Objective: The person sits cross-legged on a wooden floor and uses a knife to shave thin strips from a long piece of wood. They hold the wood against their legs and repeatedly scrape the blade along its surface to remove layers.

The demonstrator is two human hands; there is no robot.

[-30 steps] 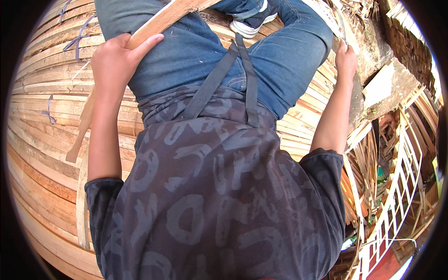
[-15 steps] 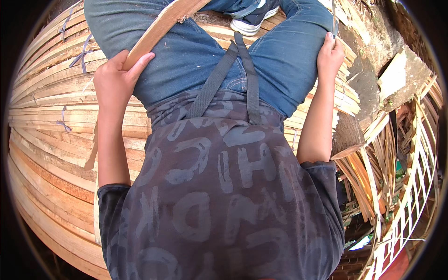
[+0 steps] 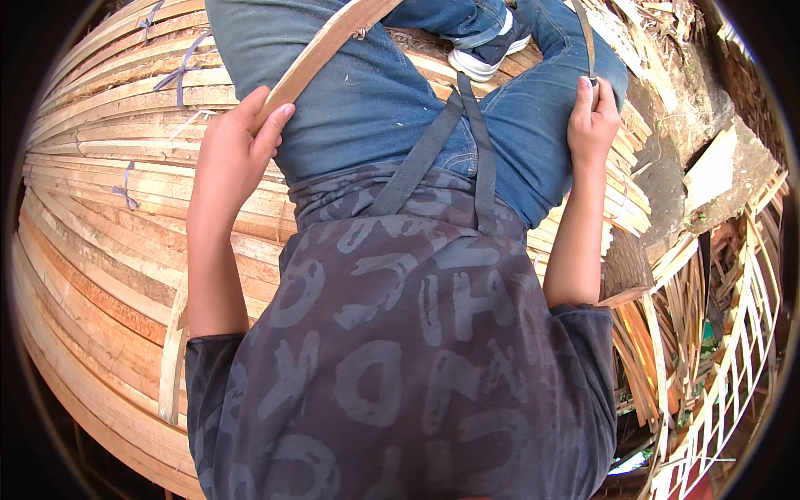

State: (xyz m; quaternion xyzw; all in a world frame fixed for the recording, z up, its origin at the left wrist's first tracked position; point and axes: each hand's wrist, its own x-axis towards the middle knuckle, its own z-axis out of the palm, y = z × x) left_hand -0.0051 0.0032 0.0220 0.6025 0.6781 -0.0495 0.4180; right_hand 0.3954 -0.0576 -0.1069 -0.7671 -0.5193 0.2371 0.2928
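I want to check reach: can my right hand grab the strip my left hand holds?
Probably not as is: your right hand holds a knife, though the strip looks unobstructed.

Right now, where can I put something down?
Maybe on the slats left of the left forearm, between the lowest purple tie and the curved strip: bare but uneven. Crowded: where the left hand holds wood over the thigh, and right of the right forearm, among cut strips.

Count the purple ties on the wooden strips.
3 in view, all at left: one tie near the top, a second tie just below and right of it, a third tie lowest. Others may be hidden.
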